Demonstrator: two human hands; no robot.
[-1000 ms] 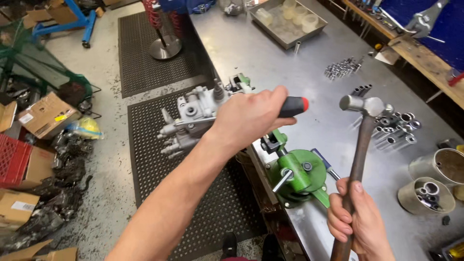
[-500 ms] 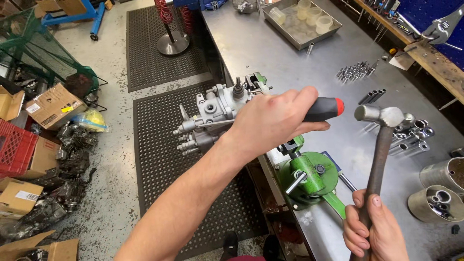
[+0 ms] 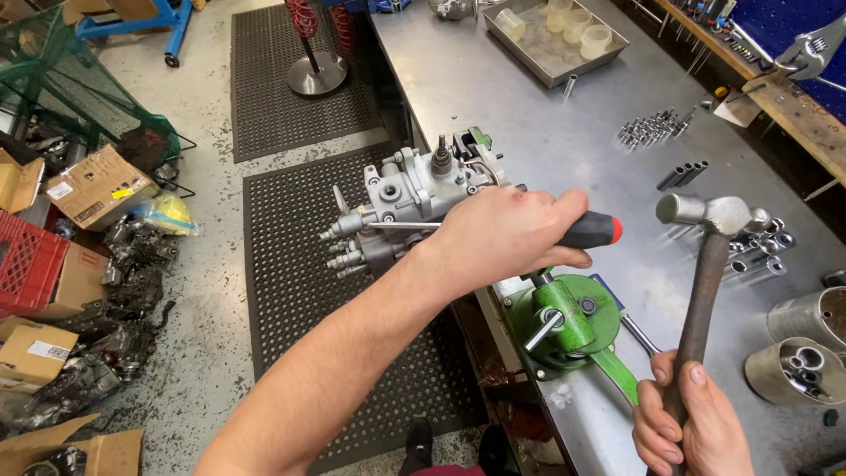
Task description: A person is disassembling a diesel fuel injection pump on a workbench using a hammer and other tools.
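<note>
Screwdriver lined up on the pump, hammer raised at its butt end.

The left hand point(image 3: 507, 234) is wrapped shut around the black, red-capped handle of a screwdriver point(image 3: 582, 232). Its shaft runs level to the left of that hand, with the tip against the grey metal pump point(image 3: 401, 198) held in the green vise point(image 3: 564, 322) at the tabletop point(image 3: 546, 132) edge. The right hand point(image 3: 692, 423), lower and to the right, is closed on the shaft of a hammer point(image 3: 705, 216). The hammer head stands just right of the red cap, apart from it and roughly in line with the screwdriver's long axis. The left hand is the nearer to the pump.
</note>
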